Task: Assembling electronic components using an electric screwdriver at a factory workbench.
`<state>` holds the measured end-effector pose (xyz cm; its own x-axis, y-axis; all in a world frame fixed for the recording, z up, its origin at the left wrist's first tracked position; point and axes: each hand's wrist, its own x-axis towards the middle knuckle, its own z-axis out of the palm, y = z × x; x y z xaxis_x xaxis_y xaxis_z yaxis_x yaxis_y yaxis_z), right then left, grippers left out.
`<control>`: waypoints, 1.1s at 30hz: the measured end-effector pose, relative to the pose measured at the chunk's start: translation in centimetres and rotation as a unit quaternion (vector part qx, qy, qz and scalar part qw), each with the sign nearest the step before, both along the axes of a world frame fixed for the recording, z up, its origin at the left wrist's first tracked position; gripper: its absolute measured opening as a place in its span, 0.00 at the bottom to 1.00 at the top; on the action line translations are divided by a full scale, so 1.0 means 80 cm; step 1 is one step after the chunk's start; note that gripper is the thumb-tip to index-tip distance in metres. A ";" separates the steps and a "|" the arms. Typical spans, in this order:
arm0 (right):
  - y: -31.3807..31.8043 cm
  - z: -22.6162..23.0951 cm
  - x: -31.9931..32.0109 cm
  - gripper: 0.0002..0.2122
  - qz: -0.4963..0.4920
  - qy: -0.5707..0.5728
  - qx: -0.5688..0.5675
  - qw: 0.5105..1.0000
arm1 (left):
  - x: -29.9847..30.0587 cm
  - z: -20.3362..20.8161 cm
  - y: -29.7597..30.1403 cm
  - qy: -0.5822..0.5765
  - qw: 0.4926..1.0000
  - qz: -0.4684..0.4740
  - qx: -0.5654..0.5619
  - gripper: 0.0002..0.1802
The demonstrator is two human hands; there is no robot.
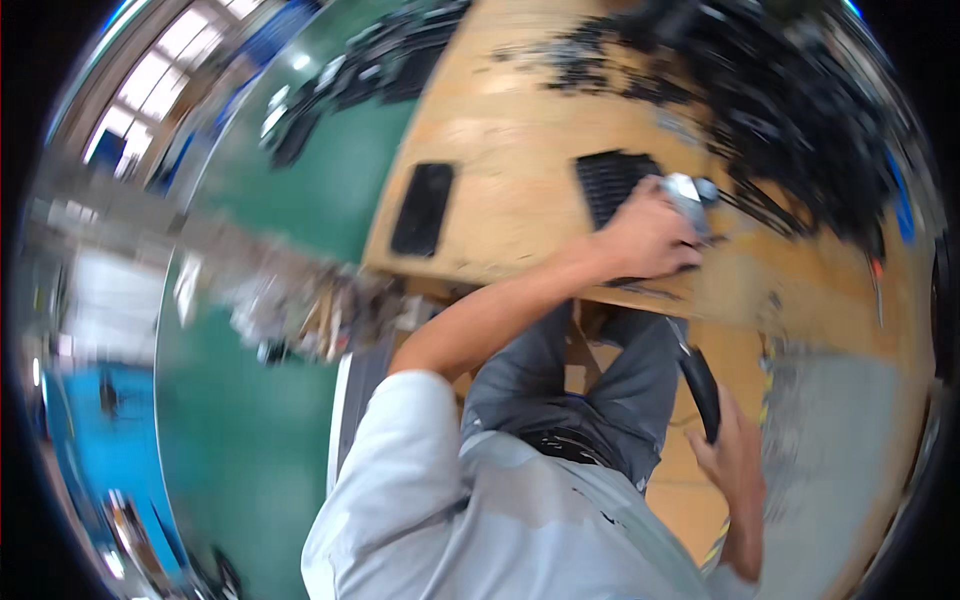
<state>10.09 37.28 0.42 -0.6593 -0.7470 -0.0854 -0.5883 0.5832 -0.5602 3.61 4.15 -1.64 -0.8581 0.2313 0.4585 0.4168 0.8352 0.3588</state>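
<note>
My left hand (650, 232) reaches over the near edge of the wooden table, its fingers closed round a silver-grey metal piece (686, 196) with a rounded end. Just beside that hand lies a black ribbed or gridded block (608, 180), partly hidden behind it. Lower down at my right side, my right hand (732, 448) is closed on a tool with a curved black handle (702, 392). A thin metal tip points up from the handle toward the table. Motion blur hides the exact kind of both held things.
A dark flat rectangular pad (423, 210) lies on the wooden table (500, 215) to the left. Small black pieces (580, 60) are scattered at the back. A large heap of black parts (800, 120) covers the far right. More black parts (370, 70) rest on the green surface (345, 185).
</note>
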 end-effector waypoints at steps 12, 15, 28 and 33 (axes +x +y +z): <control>-0.053 -0.094 0.050 0.33 0.103 -0.353 -0.049 0.929 | 0.246 0.143 -0.005 0.158 0.797 0.103 0.574 0.10; -0.078 -0.084 0.058 0.31 0.150 -0.405 -0.013 0.902 | 0.368 0.160 0.007 0.189 0.775 0.276 0.537 0.14; -0.156 -0.110 0.125 0.31 0.365 -0.325 0.082 0.868 | 0.819 0.052 -0.015 -0.108 0.690 0.716 -0.024 0.08; -0.186 -0.130 0.136 0.34 0.380 -0.264 0.045 0.885 | 0.920 0.003 0.012 -0.102 0.665 0.736 -0.073 0.04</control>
